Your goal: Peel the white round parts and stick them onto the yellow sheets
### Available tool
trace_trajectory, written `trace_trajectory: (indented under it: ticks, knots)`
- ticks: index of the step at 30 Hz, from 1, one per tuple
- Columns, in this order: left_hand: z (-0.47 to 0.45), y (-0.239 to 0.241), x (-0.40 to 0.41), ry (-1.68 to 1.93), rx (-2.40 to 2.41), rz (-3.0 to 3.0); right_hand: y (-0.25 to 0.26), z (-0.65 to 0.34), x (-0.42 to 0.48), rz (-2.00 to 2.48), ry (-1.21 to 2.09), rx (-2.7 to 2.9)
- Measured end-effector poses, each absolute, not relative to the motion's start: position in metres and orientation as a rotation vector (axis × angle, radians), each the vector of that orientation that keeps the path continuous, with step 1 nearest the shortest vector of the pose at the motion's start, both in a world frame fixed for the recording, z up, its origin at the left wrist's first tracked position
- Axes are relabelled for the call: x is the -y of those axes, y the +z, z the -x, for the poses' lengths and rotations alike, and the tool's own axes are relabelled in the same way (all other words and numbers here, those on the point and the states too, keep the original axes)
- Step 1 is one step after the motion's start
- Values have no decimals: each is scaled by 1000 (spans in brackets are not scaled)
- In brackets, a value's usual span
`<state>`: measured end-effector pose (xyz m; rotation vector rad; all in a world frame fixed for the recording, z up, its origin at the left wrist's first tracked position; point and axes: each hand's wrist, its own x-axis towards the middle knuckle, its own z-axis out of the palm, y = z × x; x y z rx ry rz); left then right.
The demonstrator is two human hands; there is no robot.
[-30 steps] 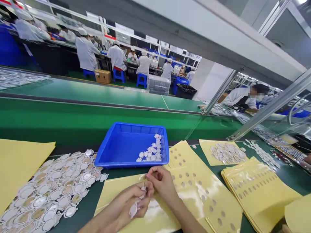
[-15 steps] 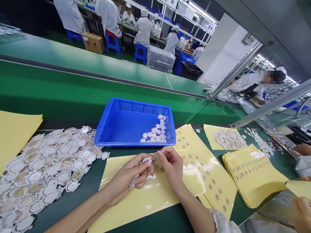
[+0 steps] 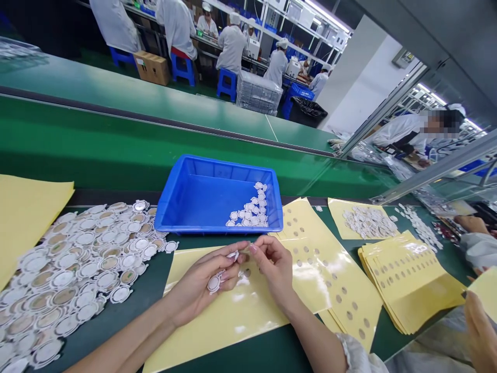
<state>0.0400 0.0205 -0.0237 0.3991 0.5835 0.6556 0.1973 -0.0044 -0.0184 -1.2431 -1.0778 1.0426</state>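
Observation:
My left hand [image 3: 200,282] is closed around a few flat white round pieces with small tabs; one white round piece [image 3: 215,283] hangs out below its fingers. My right hand [image 3: 275,264] is pinched, its thumb and index tips meeting the left fingertips. Whatever lies in that pinch is too small to make out. Both hands are above a glossy yellow sheet [image 3: 217,331], on which a grey round dot [image 3: 247,273] shows between them. Just behind stands a blue tray [image 3: 217,229] with several white pieces [image 3: 254,210] in its right corner.
A large heap of white round pieces [image 3: 85,269] covers the left side, near yellow sheets [image 3: 27,207]. To the right lie dotted yellow sheets [image 3: 341,290], a stack [image 3: 411,280] and a small pile [image 3: 368,221]. A co-worker's hand [image 3: 481,326] is at the right edge.
My left fingers have shifted, and the lower white piece now shows more fully. The two hands' fingertips have come together. At right, the co-worker's hand has moved up with a yellow sheet.

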Motion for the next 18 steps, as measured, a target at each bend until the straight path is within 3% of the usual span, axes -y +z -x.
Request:
trace_trajectory:
  ticks: [18]
  knots:
    - [-46, -27, -15, 635, -721, -758, -27, -199, 9, 1205, 1015, 1115]
